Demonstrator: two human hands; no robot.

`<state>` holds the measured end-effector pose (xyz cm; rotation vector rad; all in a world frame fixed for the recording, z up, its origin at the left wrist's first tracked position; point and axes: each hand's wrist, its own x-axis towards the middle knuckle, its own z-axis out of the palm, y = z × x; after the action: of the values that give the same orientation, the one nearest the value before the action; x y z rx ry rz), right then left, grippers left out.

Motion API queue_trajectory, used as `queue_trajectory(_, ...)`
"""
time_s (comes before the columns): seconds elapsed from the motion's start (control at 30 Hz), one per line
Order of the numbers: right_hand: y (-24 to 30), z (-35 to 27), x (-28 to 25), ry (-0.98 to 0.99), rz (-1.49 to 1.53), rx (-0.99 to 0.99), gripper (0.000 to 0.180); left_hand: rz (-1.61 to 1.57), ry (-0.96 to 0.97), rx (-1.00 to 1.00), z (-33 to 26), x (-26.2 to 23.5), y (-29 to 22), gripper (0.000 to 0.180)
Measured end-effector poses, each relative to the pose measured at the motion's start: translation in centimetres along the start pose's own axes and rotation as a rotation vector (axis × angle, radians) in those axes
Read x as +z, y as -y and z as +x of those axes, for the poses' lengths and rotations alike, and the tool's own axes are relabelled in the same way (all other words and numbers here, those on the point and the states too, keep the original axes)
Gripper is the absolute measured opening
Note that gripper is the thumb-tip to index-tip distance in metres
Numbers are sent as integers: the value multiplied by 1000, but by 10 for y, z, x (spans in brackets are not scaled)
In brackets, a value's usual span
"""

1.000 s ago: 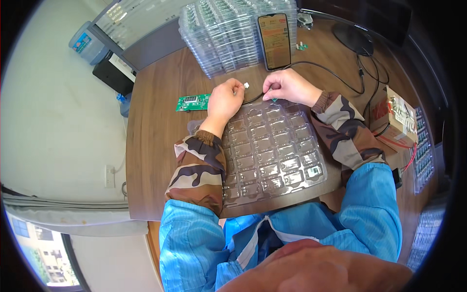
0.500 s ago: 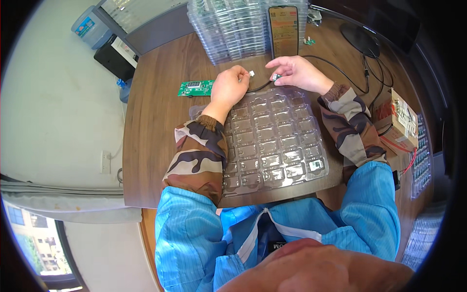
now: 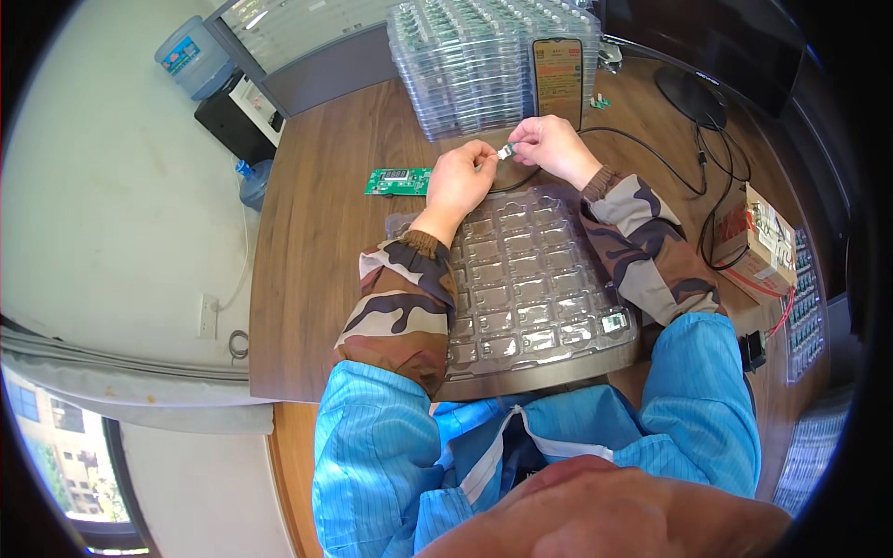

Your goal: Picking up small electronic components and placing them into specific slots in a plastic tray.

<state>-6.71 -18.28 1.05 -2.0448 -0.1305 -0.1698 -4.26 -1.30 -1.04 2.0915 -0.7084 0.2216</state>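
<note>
My left hand (image 3: 461, 179) pinches a white plug connector (image 3: 503, 153); a black cable (image 3: 513, 185) runs close by it. Between the fingertips of my right hand (image 3: 556, 149) is a small circuit board (image 3: 513, 147), partly hidden. Plug and board meet between the hands; whether the plug is seated I cannot tell. A green circuit board with a digit display (image 3: 397, 176) lies left of my left hand. Below both hands spreads a clear plastic tray (image 3: 521, 270) of square pockets, with one small board (image 3: 615, 322) in its near right corner.
Behind my hands rise stacked clear trays (image 3: 456, 88) with a phone (image 3: 558, 84) leaning on them. A monitor stand (image 3: 690, 93), black cables and a cardboard box (image 3: 758, 242) with red wires occupy the right. Another filled tray (image 3: 805, 316) lies beyond the box.
My right hand has moved left with the small board, bringing it against the white plug in my left hand. The whole view has shifted slightly.
</note>
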Motion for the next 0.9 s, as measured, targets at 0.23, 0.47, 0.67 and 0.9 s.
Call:
queue_trajectory(0.23, 5, -5, 3, -6, 61, -30, 13, 8, 5, -115, 1, -4, -3, 17)
queue_trajectory(0.47, 4, -8, 5, -52, 59, -20, 14, 5, 5, -134, 1, -2, -2, 16)
queue_trajectory(0.67, 3, -9, 11, -47, 50, -78, 14, 119, -28, -26, 1, 0, -2, 15)
queue_trajectory(0.9, 2, -9, 9, -42, 68, -123, 14, 108, -7, -19, 2, -3, -2, 17)
